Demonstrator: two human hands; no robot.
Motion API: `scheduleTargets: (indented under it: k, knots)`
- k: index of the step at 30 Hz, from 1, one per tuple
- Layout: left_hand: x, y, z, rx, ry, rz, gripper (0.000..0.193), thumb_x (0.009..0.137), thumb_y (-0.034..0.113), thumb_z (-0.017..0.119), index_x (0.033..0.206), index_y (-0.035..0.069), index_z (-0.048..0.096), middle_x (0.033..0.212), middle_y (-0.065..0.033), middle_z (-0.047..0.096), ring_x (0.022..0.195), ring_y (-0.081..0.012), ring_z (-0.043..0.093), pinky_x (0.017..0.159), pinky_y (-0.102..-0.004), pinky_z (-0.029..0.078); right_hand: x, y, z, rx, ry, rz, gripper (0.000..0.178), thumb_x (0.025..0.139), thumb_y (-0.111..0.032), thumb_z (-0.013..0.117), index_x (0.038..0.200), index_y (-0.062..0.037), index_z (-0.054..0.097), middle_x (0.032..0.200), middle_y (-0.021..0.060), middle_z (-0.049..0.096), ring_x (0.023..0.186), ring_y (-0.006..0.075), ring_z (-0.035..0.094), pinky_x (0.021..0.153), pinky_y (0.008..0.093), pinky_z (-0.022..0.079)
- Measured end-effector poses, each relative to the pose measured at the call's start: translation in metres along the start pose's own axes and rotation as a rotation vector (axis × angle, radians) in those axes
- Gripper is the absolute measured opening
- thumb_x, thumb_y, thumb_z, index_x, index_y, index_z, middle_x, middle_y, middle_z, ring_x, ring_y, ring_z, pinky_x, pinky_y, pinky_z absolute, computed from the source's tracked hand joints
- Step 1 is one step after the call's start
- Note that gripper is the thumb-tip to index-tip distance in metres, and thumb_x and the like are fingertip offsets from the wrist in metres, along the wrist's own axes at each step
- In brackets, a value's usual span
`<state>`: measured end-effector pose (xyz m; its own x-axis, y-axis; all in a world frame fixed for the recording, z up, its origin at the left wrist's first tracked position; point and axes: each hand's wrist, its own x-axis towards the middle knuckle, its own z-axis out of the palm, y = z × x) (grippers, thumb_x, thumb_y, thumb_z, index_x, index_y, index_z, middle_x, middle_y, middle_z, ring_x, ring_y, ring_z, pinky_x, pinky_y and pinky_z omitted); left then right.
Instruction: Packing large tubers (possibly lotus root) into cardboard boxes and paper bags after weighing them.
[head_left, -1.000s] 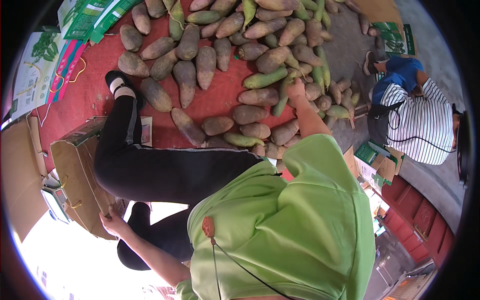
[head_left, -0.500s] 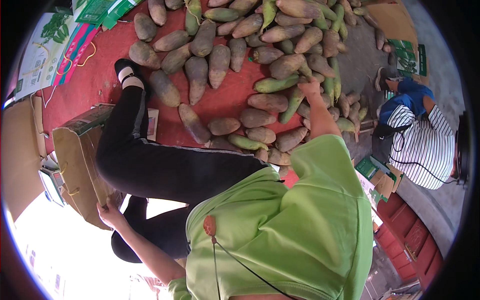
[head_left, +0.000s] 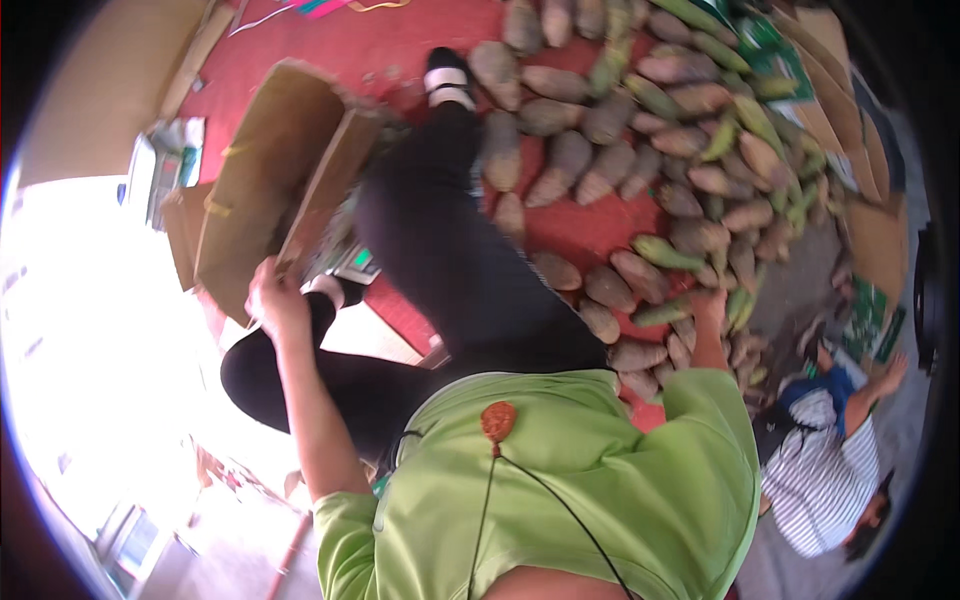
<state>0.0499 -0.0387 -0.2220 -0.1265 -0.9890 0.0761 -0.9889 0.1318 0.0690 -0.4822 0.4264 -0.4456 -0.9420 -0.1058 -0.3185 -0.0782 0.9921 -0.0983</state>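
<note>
My left hand [head_left: 277,298] is closed on the lower edge of an open brown cardboard box [head_left: 262,150], which is tilted beside my bent leg. Yellow cord shows on the box's side. On the right, my right hand [head_left: 708,303] reaches down among a spread of thick oblong roots [head_left: 640,275], purple-brown and tapered. Several longer green ones [head_left: 665,252] lie mixed in with them. One greenish root [head_left: 660,312] lies right beside the right hand. Blur and the roots hide my right fingertips, so any grip there does not show.
Red sheeting [head_left: 590,235] lies under the roots. A small scale-like device [head_left: 155,170] stands beyond the box. At the right, a person in a striped shirt [head_left: 825,490] sits near flattened cartons [head_left: 880,240]. My black-trousered leg [head_left: 440,250] stretches between box and roots.
The whole view has turned and shifted, with the roots now further right. My left hand still holds the box, which now shows more of its inside. The other person's hand has come into view.
</note>
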Motion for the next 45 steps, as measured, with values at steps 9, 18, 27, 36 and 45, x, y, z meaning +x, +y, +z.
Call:
scheduleTargets:
  k: [9, 18, 27, 36, 45]
  knots:
    - [-0.012, 0.005, -0.012, -0.151, 0.030, 0.040, 0.016, 0.079, 0.013, 0.063, 0.094, 0.012, 0.063, 0.092, -0.0041, 0.064, 0.090, -0.0250, 0.059, 0.085, -0.0405, 0.039, -0.027, 0.022, 0.013, 0.061, -0.048, 0.036, 0.078, 0.061, -0.035, 0.078, 0.127, -0.0070, 0.046, 0.118, 0.0185, 0.057, 0.110, 0.0362, 0.055, 0.091, 0.0436, 0.044]
    - [-0.024, 0.005, -0.021, -0.223, 0.127, 0.193, 0.035, 0.076, 0.004, 0.062, 0.111, 0.006, 0.060, 0.104, -0.0092, 0.060, 0.096, -0.0281, 0.057, 0.093, -0.0420, 0.041, -0.078, -0.082, -0.072, 0.124, -0.150, -0.278, 0.051, 0.070, 0.000, 0.071, 0.116, -0.0026, 0.048, 0.111, 0.0156, 0.058, 0.103, 0.0299, 0.057, 0.087, 0.0383, 0.045]
    - [-0.036, 0.012, -0.023, -0.239, 0.202, 0.276, 0.021, 0.072, 0.006, 0.066, 0.093, 0.006, 0.067, 0.118, -0.0102, 0.056, 0.107, -0.0294, 0.055, 0.095, -0.0485, 0.042, -0.124, -0.284, -0.189, 0.571, -0.026, -0.688, 0.045, 0.077, 0.005, 0.066, 0.117, -0.0008, 0.048, 0.109, 0.0109, 0.054, 0.100, 0.0184, 0.053, 0.089, 0.0313, 0.044]
    - [-0.036, 0.014, -0.022, -0.285, 0.201, 0.269, 0.016, 0.073, 0.012, 0.069, 0.087, 0.005, 0.067, 0.118, -0.0092, 0.055, 0.108, -0.0286, 0.054, 0.095, -0.0490, 0.041, -0.219, -0.485, -0.238, 1.083, -0.249, -1.216, 0.047, 0.074, 0.009, 0.065, 0.117, -0.0006, 0.047, 0.120, 0.0115, 0.053, 0.111, 0.0200, 0.052, 0.096, 0.0330, 0.043]
    - [-0.035, 0.014, -0.022, -0.311, 0.205, 0.264, 0.015, 0.073, 0.014, 0.070, 0.085, 0.005, 0.068, 0.116, -0.0083, 0.056, 0.107, -0.0277, 0.055, 0.095, -0.0475, 0.041, -0.340, -0.593, -0.137, 0.939, -0.816, -1.397, 0.044, 0.076, -0.005, 0.071, 0.115, -0.0016, 0.050, 0.120, 0.0114, 0.052, 0.109, 0.0186, 0.053, 0.089, 0.0325, 0.046]
